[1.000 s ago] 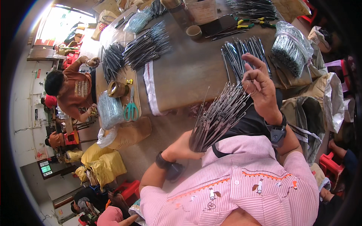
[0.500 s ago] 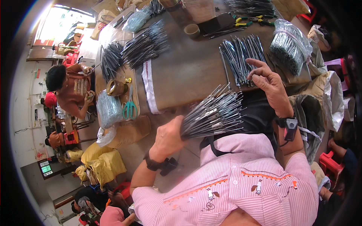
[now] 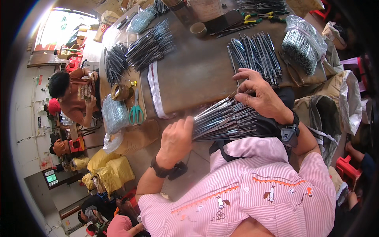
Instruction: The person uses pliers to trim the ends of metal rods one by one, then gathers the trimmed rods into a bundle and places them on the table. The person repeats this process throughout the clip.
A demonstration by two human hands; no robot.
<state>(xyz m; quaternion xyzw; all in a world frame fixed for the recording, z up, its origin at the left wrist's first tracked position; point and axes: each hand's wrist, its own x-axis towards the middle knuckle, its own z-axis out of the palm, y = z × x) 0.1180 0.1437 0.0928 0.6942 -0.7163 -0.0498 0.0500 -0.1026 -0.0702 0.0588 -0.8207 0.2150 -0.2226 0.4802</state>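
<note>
I note the left hand [image 3: 176, 140] closed around one end of a bundle of thin metal rods [image 3: 229, 120] between striped shirt [image 3: 252, 173] and table [image 3: 197, 79], presumably leaving loose ends reachable for the curled right hand [image 3: 262, 96], its grip unconfirmed; rods grey, glossy, unevenly splayed.

The brown table [image 3: 193, 67] before me bears a row of dark metal rods [image 3: 254, 57] near its close edge, with a plastic-wrapped bundle [image 3: 303, 47] to the right. Leftward lie a rod pile [image 3: 150, 43], a white strip [image 3: 155, 91] and teal scissors [image 3: 137, 108]; at the back I see yellow-handled pliers [image 3: 249, 21] and what may be a tape roll [image 3: 198, 30].
</note>
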